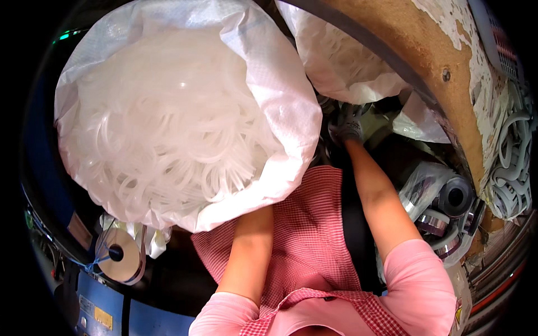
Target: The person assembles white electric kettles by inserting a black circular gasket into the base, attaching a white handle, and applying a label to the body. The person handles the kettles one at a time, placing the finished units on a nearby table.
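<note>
A big white woven sack [286, 106], its mouth wide and its rim rolled outward, fills the left and middle of the view. Inside lie loose, translucent whitish plastic strips [179, 129], many of them curled. My left forearm [249, 241] passes beneath the sack's near rim, and the sack hides that hand completely. To the right of the sack, my right arm reaches down into a dark gap. My right hand [348, 127], in a light glove, is close to the sack's side and below a second white sack [314, 67]. Shadow covers its fingers, so their grip does not show.
At right lie rolls of shiny film [455, 196], partly in clear plastic. A curved brown board [414, 45] with peeling paint borders the right side, with grey looped tubing [511, 151] beyond. A beige spool [119, 257] and blue machine panels [101, 297] stand at lower left.
</note>
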A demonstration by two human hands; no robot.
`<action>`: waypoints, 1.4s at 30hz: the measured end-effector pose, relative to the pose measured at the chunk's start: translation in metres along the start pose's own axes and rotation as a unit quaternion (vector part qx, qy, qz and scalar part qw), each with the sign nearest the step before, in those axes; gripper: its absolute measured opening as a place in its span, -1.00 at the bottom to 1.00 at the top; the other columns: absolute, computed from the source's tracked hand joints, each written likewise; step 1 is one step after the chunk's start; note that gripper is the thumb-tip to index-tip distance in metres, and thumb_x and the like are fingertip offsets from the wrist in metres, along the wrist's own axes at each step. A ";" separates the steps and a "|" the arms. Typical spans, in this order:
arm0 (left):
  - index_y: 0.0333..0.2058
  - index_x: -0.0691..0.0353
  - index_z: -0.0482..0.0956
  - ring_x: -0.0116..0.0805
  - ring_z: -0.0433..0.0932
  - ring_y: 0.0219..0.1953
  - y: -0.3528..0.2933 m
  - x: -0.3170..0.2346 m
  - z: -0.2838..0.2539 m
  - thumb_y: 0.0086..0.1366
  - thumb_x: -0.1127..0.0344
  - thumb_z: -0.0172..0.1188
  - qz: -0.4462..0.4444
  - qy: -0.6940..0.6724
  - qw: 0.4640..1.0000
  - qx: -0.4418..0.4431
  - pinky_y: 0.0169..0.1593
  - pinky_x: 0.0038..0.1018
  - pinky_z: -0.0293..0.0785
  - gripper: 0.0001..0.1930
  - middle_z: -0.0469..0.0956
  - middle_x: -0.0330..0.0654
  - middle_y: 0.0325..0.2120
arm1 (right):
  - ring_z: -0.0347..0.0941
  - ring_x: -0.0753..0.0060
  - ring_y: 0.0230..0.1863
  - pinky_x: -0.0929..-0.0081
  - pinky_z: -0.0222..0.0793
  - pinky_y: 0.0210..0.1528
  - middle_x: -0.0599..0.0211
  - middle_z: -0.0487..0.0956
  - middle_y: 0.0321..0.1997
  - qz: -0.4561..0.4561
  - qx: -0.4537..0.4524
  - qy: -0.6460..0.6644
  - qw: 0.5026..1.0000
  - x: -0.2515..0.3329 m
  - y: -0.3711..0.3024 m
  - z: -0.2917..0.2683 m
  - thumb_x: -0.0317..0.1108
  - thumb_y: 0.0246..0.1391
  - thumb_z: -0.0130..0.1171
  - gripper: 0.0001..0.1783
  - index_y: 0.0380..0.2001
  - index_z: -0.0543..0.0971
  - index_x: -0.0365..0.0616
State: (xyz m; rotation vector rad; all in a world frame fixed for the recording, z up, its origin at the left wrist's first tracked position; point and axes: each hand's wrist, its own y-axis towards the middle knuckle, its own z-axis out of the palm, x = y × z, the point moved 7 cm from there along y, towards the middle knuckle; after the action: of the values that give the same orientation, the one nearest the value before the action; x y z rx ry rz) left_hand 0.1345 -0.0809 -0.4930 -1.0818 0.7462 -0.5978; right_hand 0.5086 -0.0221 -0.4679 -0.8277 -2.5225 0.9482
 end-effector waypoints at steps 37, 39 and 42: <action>0.02 0.43 0.47 -0.45 0.53 -0.18 -0.453 -0.139 0.081 0.17 0.61 0.19 0.467 0.383 0.766 0.220 -0.06 -0.53 0.49 -0.61 0.57 -0.19 -0.18 | 0.68 0.33 -0.09 0.32 0.55 0.08 0.24 0.76 -0.12 -0.310 -0.267 0.323 0.854 -0.113 -0.436 -0.340 -0.03 -0.13 0.57 -0.38 0.03 0.71 -0.04; 0.02 0.43 0.47 -0.47 0.51 -0.19 -0.475 -0.129 0.097 0.14 0.61 0.17 0.459 0.392 0.759 0.242 -0.06 -0.55 0.47 -0.58 0.55 -0.19 -0.18 | 0.66 0.42 -0.11 0.41 0.54 0.08 0.30 0.76 -0.13 -0.185 -0.336 0.292 0.876 -0.170 -0.495 -0.365 -0.11 -0.07 0.57 -0.47 -0.01 0.73 -0.05; 0.03 0.44 0.48 -0.49 0.48 -0.18 -0.495 -0.117 0.115 0.06 0.56 0.21 0.496 0.397 0.721 0.276 -0.07 -0.58 0.44 -0.52 0.54 -0.22 -0.19 | 0.62 0.48 -0.16 0.43 0.55 0.01 0.30 0.73 -0.17 -0.164 -0.470 0.258 0.828 -0.263 -0.586 -0.390 -0.24 0.05 0.46 -0.53 0.00 0.68 -0.24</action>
State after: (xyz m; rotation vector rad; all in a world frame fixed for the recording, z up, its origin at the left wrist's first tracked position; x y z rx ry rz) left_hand 0.1168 -0.1071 0.0274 0.2886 1.6042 -0.2603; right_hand 0.6618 -0.3507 0.1903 -0.6877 -2.3975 -0.6484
